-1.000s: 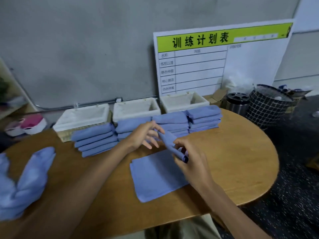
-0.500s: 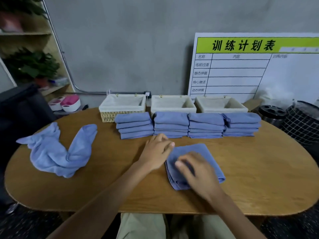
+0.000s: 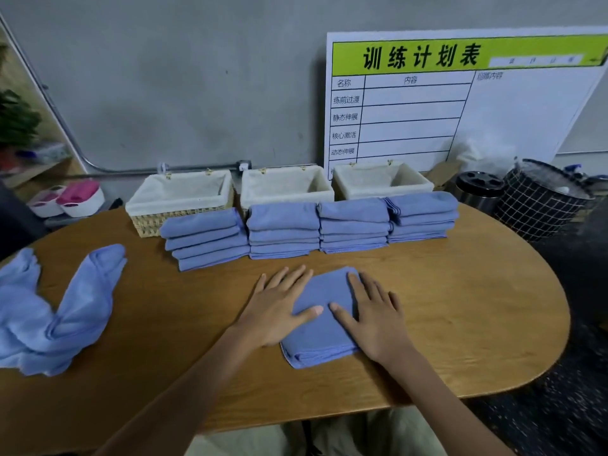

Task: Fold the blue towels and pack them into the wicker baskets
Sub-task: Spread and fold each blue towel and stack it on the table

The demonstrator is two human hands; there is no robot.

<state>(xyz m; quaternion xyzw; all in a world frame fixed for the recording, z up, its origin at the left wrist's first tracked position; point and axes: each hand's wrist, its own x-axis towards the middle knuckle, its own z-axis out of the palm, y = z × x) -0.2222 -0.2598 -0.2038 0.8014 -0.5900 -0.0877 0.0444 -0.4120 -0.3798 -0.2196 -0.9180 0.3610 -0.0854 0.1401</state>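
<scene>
Pressing flat on the folded towel (image 3: 324,319), left hand (image 3: 278,311) and right hand (image 3: 373,319), both grips wide, holding nothing, four towel stacks (image 3: 283,230) far on desk (image 3: 460,291)

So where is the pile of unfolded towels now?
In the head view, the unfolded towels lie at the table's left end, left of the left hand.

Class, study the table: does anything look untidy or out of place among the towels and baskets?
Yes. A crumpled heap of unfolded towels sprawls at the table's left end, unlike the four neat stacks. The leftmost stack leans askew. All three baskets look empty.
</scene>
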